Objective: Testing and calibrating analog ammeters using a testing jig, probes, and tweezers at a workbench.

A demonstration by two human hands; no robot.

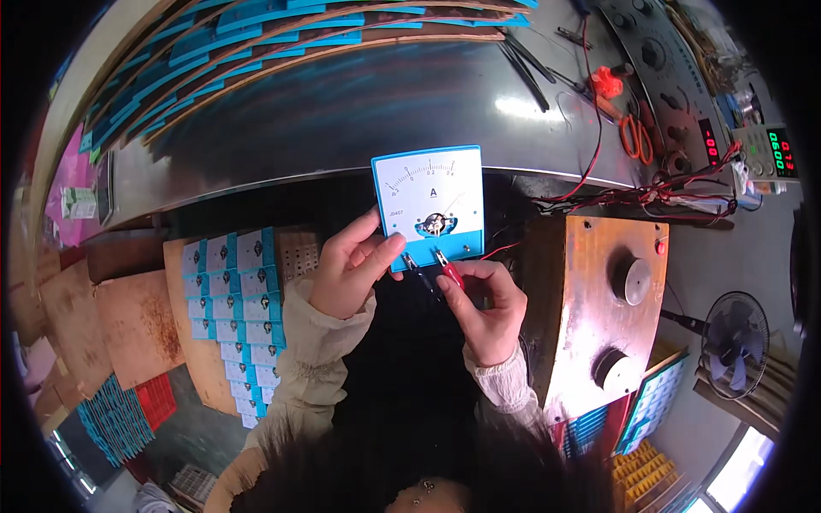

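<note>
A panel ammeter [428,201] with a white dial, a needle and a bright blue frame is held up in front of me, past the near edge of the metal bench. My left hand [351,265] grips it by its lower left side, thumb on the front. Fingers of my right hand [489,312] pinch a red alligator clip [451,274], whose metal jaws touch the blue lower part of the meter. Beside it, a black alligator clip [416,267] hangs at the meter's lower edge, near my left thumb. The coil mechanism [437,224] shows through an opening in the dial.
Stacked boards of blue meters [256,34] line the bench's far left. More meters [231,299] lie on a board at my left. A wooden box with knobs [599,316] stands right, near a fan [734,346]. Orange scissors [635,138], red wires and lit displays [776,152] are at the right.
</note>
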